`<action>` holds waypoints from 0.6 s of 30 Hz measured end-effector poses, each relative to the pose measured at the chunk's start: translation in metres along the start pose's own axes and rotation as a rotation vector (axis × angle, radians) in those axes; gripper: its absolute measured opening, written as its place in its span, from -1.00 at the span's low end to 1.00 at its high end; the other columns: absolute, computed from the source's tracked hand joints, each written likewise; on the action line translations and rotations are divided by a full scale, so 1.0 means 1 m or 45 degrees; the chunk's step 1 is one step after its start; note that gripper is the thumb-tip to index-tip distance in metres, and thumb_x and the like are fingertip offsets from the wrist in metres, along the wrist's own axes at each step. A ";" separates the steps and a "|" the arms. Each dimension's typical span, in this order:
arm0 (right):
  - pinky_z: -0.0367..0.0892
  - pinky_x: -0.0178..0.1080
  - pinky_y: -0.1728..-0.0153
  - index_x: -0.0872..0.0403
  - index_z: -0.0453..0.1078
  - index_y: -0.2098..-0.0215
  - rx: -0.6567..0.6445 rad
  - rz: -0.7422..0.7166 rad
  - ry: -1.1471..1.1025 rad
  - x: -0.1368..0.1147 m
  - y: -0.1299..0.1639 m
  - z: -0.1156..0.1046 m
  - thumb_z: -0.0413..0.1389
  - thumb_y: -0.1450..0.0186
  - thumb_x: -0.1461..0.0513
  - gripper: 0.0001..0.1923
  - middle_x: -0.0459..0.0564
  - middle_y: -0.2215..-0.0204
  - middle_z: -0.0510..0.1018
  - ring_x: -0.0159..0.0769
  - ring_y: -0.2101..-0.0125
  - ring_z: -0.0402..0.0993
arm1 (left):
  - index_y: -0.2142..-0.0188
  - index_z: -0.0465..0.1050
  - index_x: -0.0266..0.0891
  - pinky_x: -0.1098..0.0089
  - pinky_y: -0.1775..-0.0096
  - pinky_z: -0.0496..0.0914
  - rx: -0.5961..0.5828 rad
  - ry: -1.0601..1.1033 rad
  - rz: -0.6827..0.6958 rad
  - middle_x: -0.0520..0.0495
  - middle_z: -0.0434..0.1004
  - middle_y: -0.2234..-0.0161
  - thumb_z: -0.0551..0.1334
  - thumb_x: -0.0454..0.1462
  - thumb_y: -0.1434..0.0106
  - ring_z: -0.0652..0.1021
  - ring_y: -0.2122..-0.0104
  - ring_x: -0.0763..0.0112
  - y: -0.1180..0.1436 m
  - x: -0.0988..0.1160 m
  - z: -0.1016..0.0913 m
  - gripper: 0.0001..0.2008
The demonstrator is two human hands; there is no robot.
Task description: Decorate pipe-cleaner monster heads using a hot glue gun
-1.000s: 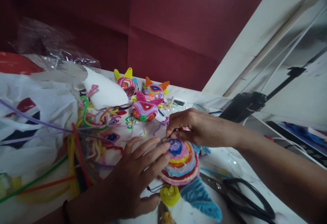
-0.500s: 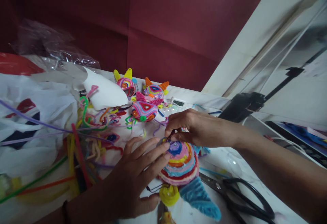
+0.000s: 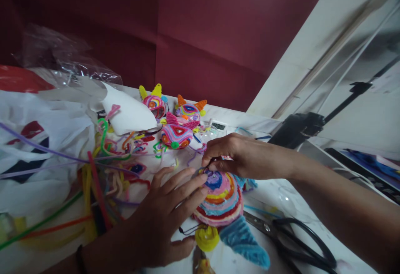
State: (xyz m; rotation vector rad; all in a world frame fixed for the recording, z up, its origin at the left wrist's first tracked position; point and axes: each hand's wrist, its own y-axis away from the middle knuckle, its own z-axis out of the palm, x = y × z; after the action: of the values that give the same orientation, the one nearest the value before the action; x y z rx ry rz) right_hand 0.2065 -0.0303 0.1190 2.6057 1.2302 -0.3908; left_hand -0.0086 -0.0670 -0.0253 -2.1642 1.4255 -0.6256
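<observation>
A dome of coiled pipe cleaners (image 3: 222,201) in pink, yellow, blue and red lies on the table in front of me, with a blue fuzzy cone (image 3: 245,242) and a yellow coil (image 3: 207,238) at its near side. My left hand (image 3: 165,219) rests flat against the dome's left side, fingers spread over it. My right hand (image 3: 233,156) pinches a thin piece at the dome's top centre; what it grips is too small to make out.
Three finished pipe-cleaner figures (image 3: 177,135) with ears stand further back. Loose pipe cleaners (image 3: 93,182) and white plastic bags (image 3: 40,140) cover the left. Black scissors (image 3: 290,240) lie at the right, a small digital timer (image 3: 218,126) behind, a dark red wall beyond.
Almost nothing differs; my right hand's fingers shift slightly at the dome's top while my left hand stays put.
</observation>
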 end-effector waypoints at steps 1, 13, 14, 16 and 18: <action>0.31 -0.36 0.24 0.19 0.47 0.20 0.001 -0.011 -0.006 0.000 0.000 0.000 0.06 -0.26 0.47 -0.79 0.02 0.27 0.57 -0.38 0.28 0.47 | -0.21 0.08 -0.28 -0.10 -0.21 -0.09 0.001 -0.001 0.002 -0.24 0.20 -0.25 0.19 -0.34 0.00 0.13 -0.27 -0.01 0.000 0.000 0.000 -0.26; 0.32 -0.32 0.24 0.21 0.44 0.11 -0.014 0.021 0.014 -0.003 -0.008 0.003 0.00 -0.28 0.48 -0.71 0.06 0.24 0.57 -0.33 0.27 0.48 | -0.22 0.08 -0.28 -0.08 -0.21 -0.11 -0.006 -0.026 0.025 -0.25 0.21 -0.25 0.19 -0.31 -0.01 0.14 -0.27 -0.01 0.000 -0.001 0.000 -0.27; 0.31 -0.32 0.24 0.20 0.44 0.10 -0.019 0.013 0.016 -0.002 -0.008 0.004 0.00 -0.28 0.48 -0.71 0.05 0.24 0.57 -0.33 0.27 0.48 | -0.21 0.08 -0.29 -0.08 -0.21 -0.11 -0.003 -0.028 0.024 -0.25 0.21 -0.25 0.19 -0.31 -0.01 0.14 -0.27 -0.01 0.000 -0.001 0.000 -0.26; 0.31 -0.33 0.23 0.18 0.44 0.09 -0.026 -0.020 0.004 0.000 -0.008 0.005 0.01 -0.28 0.48 -0.70 0.04 0.23 0.57 -0.33 0.26 0.48 | -0.21 0.09 -0.29 -0.06 -0.21 -0.11 0.000 -0.027 0.022 -0.24 0.21 -0.25 0.19 -0.32 0.00 0.14 -0.27 0.00 0.000 -0.001 0.000 -0.26; 0.31 -0.33 0.22 0.17 0.44 0.09 -0.026 -0.043 -0.006 0.002 -0.009 0.007 0.02 -0.26 0.49 -0.69 0.04 0.20 0.56 -0.33 0.24 0.48 | -0.21 0.10 -0.29 -0.04 -0.22 -0.12 0.002 -0.025 0.019 -0.23 0.22 -0.24 0.19 -0.32 0.01 0.14 -0.27 0.01 -0.001 -0.001 0.000 -0.26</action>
State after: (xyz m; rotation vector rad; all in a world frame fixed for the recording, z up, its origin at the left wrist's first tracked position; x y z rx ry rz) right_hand 0.1998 -0.0260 0.1111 2.5688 1.2716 -0.3886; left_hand -0.0085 -0.0656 -0.0248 -2.1508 1.4294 -0.5979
